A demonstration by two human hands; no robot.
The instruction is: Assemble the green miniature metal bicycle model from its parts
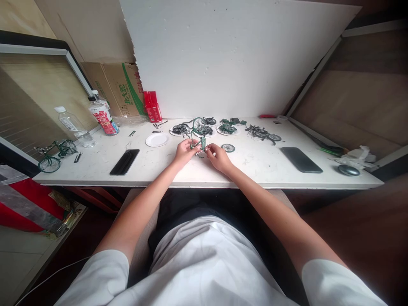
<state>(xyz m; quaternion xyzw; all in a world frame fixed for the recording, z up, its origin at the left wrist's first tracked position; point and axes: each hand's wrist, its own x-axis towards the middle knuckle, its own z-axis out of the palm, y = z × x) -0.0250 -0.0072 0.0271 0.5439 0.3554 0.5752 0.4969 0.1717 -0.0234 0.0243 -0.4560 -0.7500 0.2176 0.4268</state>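
Over the middle of the table, my left hand is closed around part of a green model bicycle, with one spoked wheel raised at its far end. My right hand pinches thumb and fingers together right at the bicycle's near end. Whatever lies between those fingertips is too small to make out. A loose spoked wheel lies flat just right of my right hand. Beyond the hands, white plates hold dark wheels and green parts.
An empty white plate and a black phone lie to the left. Farther left stand a whole green bicycle and bottles. Dark parts, a black case and a mouse are on the right.
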